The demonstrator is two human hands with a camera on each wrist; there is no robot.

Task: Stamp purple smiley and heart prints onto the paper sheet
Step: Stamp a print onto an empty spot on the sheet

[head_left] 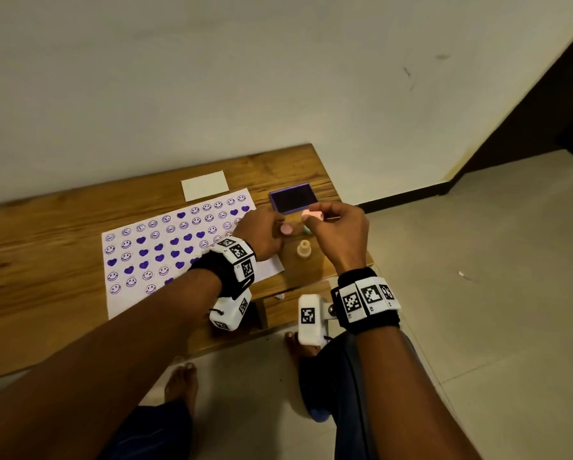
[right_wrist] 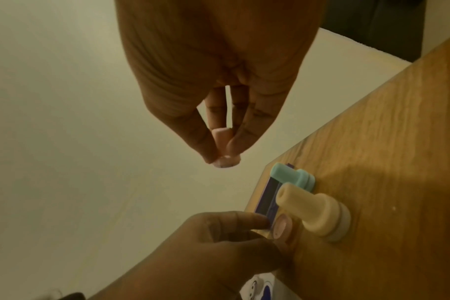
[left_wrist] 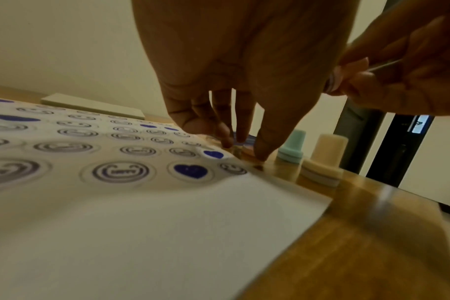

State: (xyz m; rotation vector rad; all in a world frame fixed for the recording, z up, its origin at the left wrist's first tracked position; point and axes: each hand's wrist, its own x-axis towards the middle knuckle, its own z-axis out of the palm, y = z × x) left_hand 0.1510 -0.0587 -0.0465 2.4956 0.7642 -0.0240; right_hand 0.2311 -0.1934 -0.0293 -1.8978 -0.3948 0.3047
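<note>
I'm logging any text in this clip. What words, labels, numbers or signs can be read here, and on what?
No readable words or brand names.
Wrist bands: black-and-white square marker codes, with tiny digits beside them too small to read.
Paper sheet: purple smiley and heart prints only; the marks inside the smileys are too blurred to read.
Ink pad and stamps: no visible lettering.

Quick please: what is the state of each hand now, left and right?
Left hand: fingers curled at a pink stamp standing on the table; a real grip cannot be told.
Right hand: pinching another pink stamp, lifted off the table.
</note>
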